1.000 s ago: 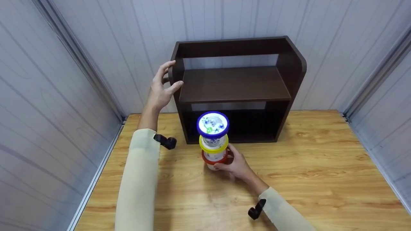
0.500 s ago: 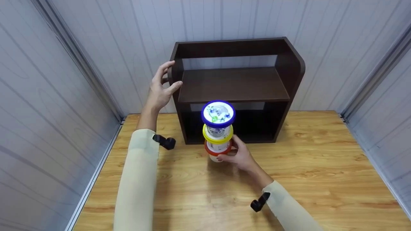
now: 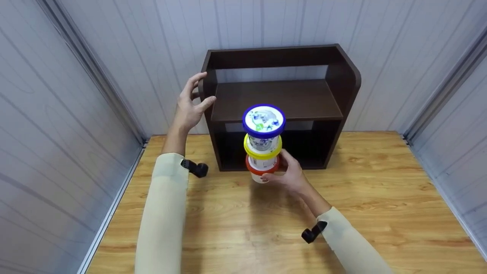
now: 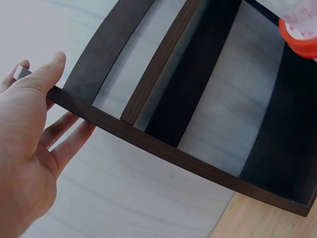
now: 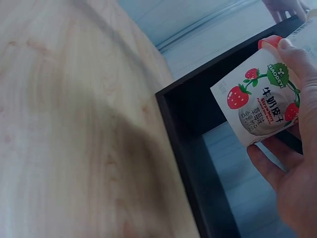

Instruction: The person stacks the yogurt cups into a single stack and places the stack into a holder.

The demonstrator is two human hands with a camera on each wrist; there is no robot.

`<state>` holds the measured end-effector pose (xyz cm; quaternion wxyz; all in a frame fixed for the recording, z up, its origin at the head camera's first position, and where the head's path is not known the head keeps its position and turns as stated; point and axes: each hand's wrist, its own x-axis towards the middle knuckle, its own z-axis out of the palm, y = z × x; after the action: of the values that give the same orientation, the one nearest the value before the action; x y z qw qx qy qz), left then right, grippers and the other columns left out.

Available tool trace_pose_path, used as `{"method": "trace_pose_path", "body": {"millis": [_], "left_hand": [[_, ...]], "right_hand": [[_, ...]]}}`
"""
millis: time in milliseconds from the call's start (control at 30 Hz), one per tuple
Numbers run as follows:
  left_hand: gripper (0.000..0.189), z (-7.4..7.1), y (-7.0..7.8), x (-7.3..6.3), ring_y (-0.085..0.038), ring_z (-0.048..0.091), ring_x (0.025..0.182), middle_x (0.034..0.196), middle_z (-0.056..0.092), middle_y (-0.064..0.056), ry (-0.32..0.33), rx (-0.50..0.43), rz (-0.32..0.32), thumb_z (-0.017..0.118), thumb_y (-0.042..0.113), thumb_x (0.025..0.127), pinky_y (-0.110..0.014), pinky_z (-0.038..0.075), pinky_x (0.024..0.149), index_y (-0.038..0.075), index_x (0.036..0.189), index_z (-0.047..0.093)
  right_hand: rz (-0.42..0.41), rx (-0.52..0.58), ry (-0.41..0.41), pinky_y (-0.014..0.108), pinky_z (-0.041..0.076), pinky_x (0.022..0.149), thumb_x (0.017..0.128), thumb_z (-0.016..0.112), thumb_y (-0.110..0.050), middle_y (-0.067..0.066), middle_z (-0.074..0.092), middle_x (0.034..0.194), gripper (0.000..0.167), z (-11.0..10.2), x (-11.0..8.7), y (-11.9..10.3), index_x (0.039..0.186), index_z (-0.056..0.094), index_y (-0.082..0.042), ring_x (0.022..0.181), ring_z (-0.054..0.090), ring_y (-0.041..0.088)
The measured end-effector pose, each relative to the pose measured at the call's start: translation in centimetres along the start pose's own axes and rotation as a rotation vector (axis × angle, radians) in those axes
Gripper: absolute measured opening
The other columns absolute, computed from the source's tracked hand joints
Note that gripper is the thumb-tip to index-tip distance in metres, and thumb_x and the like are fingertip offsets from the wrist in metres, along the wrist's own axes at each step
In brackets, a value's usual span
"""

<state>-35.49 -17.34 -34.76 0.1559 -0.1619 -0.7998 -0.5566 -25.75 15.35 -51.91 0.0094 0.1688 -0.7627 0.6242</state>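
My right hand grips the bottom cup of a three-high stack of lidded tubs, held off the table in front of the dark brown shelf. That bottom strawberry yogurt cup has a red lid and strawberries printed on its white side. Above it stand a yellow-lidded cup and, on top, a blue-lidded cup, roughly upright. My left hand holds the shelf's left side panel, thumb on one face and fingers on the other in the left wrist view.
The brown shelf has an upper board and a lower compartment. It stands on a wood-grain table. Pale panelled walls close in the back and both sides.
The cup stack in my right hand has risen off the table and shifted slightly right, toward the shelf. My left hand stays on the side panel.
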Motion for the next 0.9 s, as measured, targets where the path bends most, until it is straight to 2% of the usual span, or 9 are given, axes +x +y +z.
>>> {"method": "trace_pose_path", "body": {"millis": [100, 200, 500, 733, 900], "left_hand": [[0.068, 0.0, 0.0, -0.1, -0.039, 0.064, 0.146, 0.168, 0.055, -0.012, -0.002, 0.006, -0.004, 0.078, 0.011, 0.107, -0.051, 0.061, 0.108, 0.024, 0.167, 0.050], [0.068, 0.1, 0.1, -0.1, -0.041, 0.063, 0.147, 0.168, 0.055, -0.012, -0.003, 0.010, 0.000, 0.078, 0.012, 0.107, -0.056, 0.060, 0.112, 0.024, 0.167, 0.050], [0.067, 0.3, -0.2, 0.1, -0.042, 0.064, 0.147, 0.168, 0.056, -0.014, 0.009, 0.019, 0.004, 0.080, 0.013, 0.106, -0.057, 0.059, 0.112, 0.025, 0.166, 0.052], [0.067, 0.2, -0.3, 0.0, -0.048, 0.061, 0.149, 0.168, 0.055, -0.017, 0.008, 0.021, 0.014, 0.079, 0.013, 0.106, -0.061, 0.058, 0.113, 0.022, 0.167, 0.051], [0.067, 0.2, -0.3, 0.0, -0.046, 0.061, 0.150, 0.172, 0.052, -0.016, 0.006, 0.038, 0.009, 0.079, 0.015, 0.107, -0.061, 0.058, 0.114, 0.024, 0.167, 0.051]], "right_hand": [[-0.034, -0.014, -0.001, 0.029, 0.061, 0.114, 0.088, 0.099, -0.013, 0.017, 0.068, 0.155, 0.085, -0.5, 0.4, -0.6, 0.160, 0.053, -0.008, 0.138, 0.069, 0.034], [-0.068, -0.024, 0.001, 0.035, 0.064, 0.112, 0.087, 0.098, -0.010, 0.019, 0.068, 0.154, 0.085, -0.9, 0.7, -1.3, 0.160, 0.053, -0.006, 0.138, 0.070, 0.036], [-0.117, -0.028, 0.008, 0.026, 0.066, 0.101, 0.088, 0.096, -0.005, 0.023, 0.072, 0.147, 0.079, -1.9, 1.2, -3.3, 0.156, 0.056, -0.001, 0.132, 0.074, 0.037], [-0.132, -0.049, 0.016, 0.025, 0.066, 0.097, 0.090, 0.095, -0.008, 0.020, 0.074, 0.144, 0.077, -2.7, 1.8, -4.3, 0.156, 0.057, -0.004, 0.128, 0.075, 0.031], [-0.145, -0.063, 0.025, 0.024, 0.066, 0.096, 0.090, 0.092, -0.005, 0.021, 0.074, 0.143, 0.076, -3.4, 2.2, -5.2, 0.158, 0.057, -0.003, 0.122, 0.077, 0.023]]}}
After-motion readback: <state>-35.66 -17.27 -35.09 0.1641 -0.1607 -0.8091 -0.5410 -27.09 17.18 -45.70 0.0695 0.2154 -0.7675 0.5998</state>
